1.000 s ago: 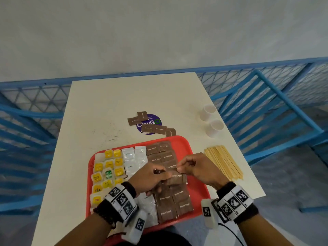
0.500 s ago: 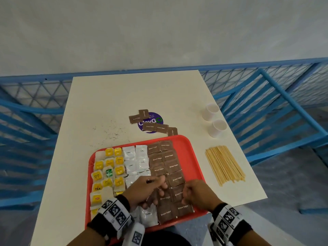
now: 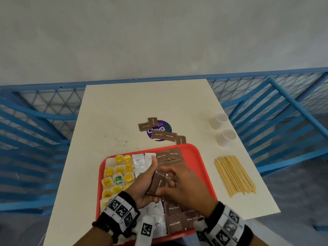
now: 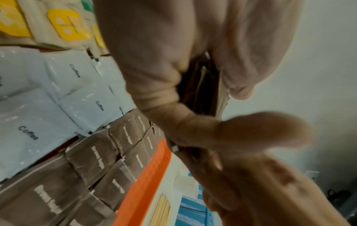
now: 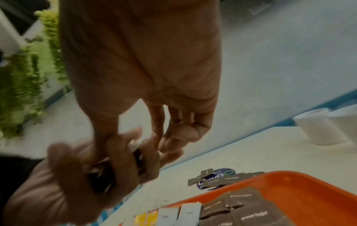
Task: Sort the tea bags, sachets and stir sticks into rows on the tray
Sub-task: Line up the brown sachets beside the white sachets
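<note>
My left hand (image 3: 150, 180) grips a small stack of brown sugar sachets (image 3: 158, 183) upright above the middle of the red tray (image 3: 204, 157). My right hand (image 3: 175, 182) meets it from the right and pinches the stack's edge with thumb and fingers. In the left wrist view the stack (image 4: 201, 85) sits between my left fingers (image 4: 154, 76), with the right thumb (image 4: 260, 130) against it. Yellow tea bags (image 3: 120, 172), white coffee sachets (image 3: 139, 161) and brown sachets (image 3: 169, 155) lie in rows on the tray. Stir sticks (image 3: 234, 174) lie right of it.
Several loose brown sachets (image 3: 159, 132) lie on the white table (image 3: 124, 112) beyond the tray, partly over a purple sticker (image 3: 165, 127). Two white paper cups (image 3: 220, 119) (image 3: 228, 137) stand at the right edge. Blue railings surround the table.
Both hands rose from the near brown rows to above the tray's middle. The left hand now holds a gathered stack of brown sachets, and the right hand closed on it.
</note>
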A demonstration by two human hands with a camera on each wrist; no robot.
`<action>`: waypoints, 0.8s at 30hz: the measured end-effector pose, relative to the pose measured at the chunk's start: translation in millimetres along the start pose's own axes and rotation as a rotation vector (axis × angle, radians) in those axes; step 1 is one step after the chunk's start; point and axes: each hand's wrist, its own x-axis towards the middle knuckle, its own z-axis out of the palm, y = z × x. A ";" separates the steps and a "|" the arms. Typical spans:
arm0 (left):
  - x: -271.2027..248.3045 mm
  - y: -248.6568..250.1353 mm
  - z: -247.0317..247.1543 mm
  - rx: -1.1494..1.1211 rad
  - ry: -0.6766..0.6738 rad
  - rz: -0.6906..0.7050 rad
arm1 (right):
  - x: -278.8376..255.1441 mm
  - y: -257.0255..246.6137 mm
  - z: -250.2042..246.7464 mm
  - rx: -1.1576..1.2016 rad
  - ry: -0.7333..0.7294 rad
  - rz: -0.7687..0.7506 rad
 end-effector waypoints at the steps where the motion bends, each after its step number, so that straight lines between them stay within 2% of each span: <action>1: -1.0 1.9 0.3 0.022 0.007 0.011 | 3.5 -2.7 3.8 -0.039 0.012 -0.010; 5: -5.2 5.6 -5.9 0.093 0.017 0.043 | 16.0 -0.7 1.5 0.169 0.069 0.111; 7: -6.5 6.4 -10.0 0.109 0.015 0.053 | 18.7 0.9 -2.2 0.240 0.061 0.115; 10: -7.4 8.4 -13.5 0.169 0.019 0.101 | 25.3 4.4 -8.1 0.315 -0.013 0.137; 13: -6.2 9.6 -18.2 0.308 0.097 0.163 | 30.4 10.8 -11.9 0.385 -0.084 0.144; 17: -7.9 18.1 -23.4 0.443 0.141 0.249 | 39.7 17.6 -16.7 0.343 -0.139 0.106; 21: -11.5 23.3 -29.5 0.587 0.113 0.288 | 44.4 17.7 -19.3 0.402 -0.098 0.129; 24: -12.5 15.5 -32.3 0.567 0.174 0.278 | 38.5 14.5 -12.4 0.529 -0.044 0.204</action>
